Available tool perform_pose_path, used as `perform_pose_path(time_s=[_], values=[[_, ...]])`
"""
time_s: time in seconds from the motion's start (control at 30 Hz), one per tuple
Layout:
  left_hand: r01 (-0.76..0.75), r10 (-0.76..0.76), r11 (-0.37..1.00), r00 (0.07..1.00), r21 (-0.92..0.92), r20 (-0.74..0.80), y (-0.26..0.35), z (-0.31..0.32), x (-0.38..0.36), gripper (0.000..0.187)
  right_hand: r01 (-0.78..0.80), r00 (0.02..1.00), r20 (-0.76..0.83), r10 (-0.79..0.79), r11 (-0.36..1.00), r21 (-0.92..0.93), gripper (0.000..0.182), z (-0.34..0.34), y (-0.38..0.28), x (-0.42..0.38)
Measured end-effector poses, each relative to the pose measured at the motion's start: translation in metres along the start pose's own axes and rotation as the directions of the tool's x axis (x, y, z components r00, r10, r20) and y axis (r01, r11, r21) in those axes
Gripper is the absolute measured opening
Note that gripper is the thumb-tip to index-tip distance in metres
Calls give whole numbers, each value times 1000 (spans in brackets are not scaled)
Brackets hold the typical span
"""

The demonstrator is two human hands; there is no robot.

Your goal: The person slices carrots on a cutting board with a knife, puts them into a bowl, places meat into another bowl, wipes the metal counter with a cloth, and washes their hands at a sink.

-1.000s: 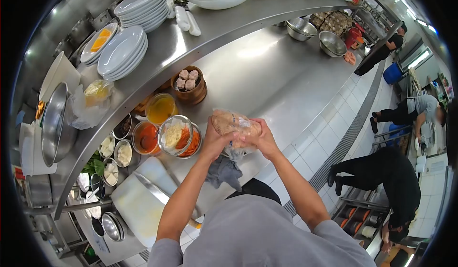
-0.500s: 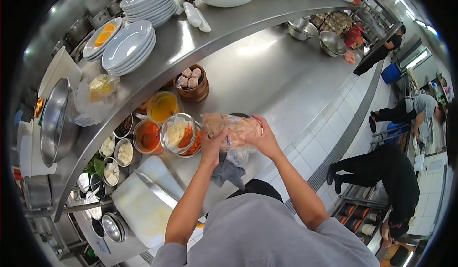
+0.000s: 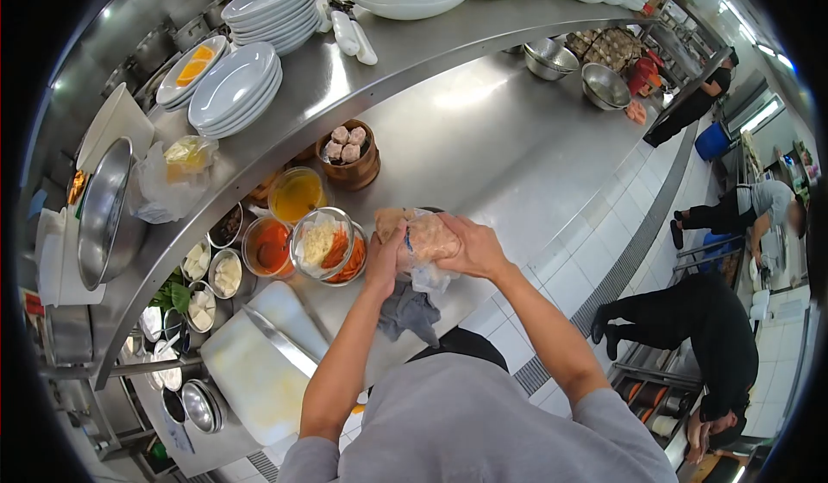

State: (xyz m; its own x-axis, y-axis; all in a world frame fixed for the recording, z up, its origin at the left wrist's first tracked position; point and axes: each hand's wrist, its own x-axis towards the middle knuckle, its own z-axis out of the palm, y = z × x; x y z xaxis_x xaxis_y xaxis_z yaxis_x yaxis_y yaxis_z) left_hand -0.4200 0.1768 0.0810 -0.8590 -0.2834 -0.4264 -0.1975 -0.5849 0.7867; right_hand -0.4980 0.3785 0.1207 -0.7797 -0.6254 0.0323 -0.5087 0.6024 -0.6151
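My left hand [image 3: 384,257] and right hand [image 3: 466,246] clamp a bag [image 3: 424,237], fingers pressed tight, over steel counter [image 3: 483,147]; plates [image 3: 235,90] on shelf, staff nr tiled aisle.

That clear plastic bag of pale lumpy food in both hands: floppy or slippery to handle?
Probably floppy: the plastic bag bulges around its lumpy contents between the left hand and right hand. The glossy film looks slippery. Loose film hanging below suggests it would sag if held one-handed.

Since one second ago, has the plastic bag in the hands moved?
Yes. The plastic bag, gripped by the left hand and right hand, has come down a little toward the grey cloth and is bunched more tightly.
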Motion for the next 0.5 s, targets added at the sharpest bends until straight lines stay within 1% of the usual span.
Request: perform_pose_path(time_s=[0.03, 0.07, 0.1, 0.13, 0.17, 0.2, 0.23, 0.27, 0.3, 0.33, 0.37, 0.43, 0.5], values=[[73, -77, 993, 996, 94, 34, 11, 1, -3, 76, -2, 1000, -3, 2, 1000, 1, 79, 1, 4, 0], [71, -75, 993, 997, 94, 36, 19, 2, -5, 76, 41, 997, -69, -33, 992, 121, 78, 3, 12, 1], [53, -71, 961, 996, 271, 57, 25, 2, -6, 86, 94, 989, -136, -64, 968, 233, 77, 2, 17, 2], [29, -69, 898, 995, 439, 75, 29, 2, -6, 97, 99, 989, -134, -70, 968, 230, 77, 2, 23, 2], [24, -61, 900, 996, 435, 71, 29, -1, -6, 97, 89, 990, -134, -49, 947, 308, 78, 2, 27, 3], [-263, 177, 822, 961, 505, 211, 29, -4, -7, 94, 81, 991, -133, -31, 919, 385, 78, 2, 30, 4], [-524, 379, 667, 851, 530, 364, 31, -7, -7, 93, 90, 990, -133, -41, 918, 387, 78, 3, 32, 5], [-527, 386, 662, 849, 533, 361, 37, -12, -1, 93, 86, 993, -113, -40, 895, 439, 77, 4, 35, 5], [-610, 341, 496, 791, 617, 508, 49, -16, 4, 95, 78, 995, -89, -39, 870, 487, 76, 5, 37, 4], [-685, 262, 314, 728, 657, 634, 55, -18, 7, 98, 82, 995, -87, -45, 869, 488, 76, 6, 40, 4], [-683, 268, 314, 730, 659, 629, 56, -18, 6, 98, 95, 995, -85, -61, 872, 481, 75, 8, 43, 4], [-751, 262, 76, 650, 656, 713, 59, -20, 8, 90, 116, 993, -86, -85, 871, 477, 75, 4, 37, 8], [-741, 278, 81, 659, 667, 699, 56, -19, 6, 87, 86, 996, -59, -65, 840, 535, 67, 0, 30, 7]])
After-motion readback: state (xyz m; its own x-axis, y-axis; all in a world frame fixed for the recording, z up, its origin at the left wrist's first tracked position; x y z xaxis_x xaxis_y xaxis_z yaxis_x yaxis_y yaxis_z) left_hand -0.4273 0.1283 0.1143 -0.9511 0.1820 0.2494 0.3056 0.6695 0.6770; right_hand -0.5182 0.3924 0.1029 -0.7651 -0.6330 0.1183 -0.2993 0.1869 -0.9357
